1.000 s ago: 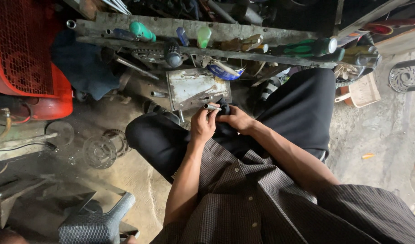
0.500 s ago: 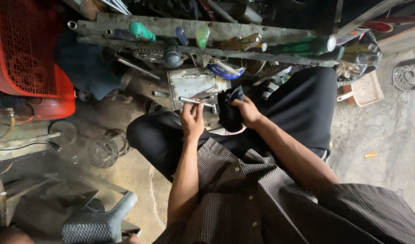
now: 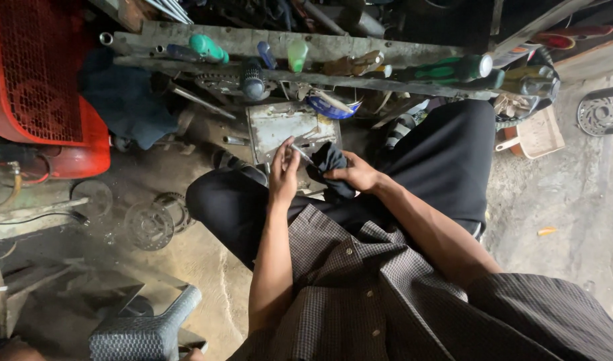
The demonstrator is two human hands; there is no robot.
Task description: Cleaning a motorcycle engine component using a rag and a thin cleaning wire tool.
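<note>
While right hand (image 3: 357, 175) clutches dark rag (image 3: 328, 162), left hand (image 3: 283, 174) pinches metal rod (image 3: 299, 154).

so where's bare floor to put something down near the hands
Bare concrete floor lies right of the black trouser leg, below the cream tray. Ahead of the left hand and right hand, the tool rack and metal plate crowd everything.

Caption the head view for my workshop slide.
Left hand holds a thin metal rod; right hand grips a dark rag.
</note>
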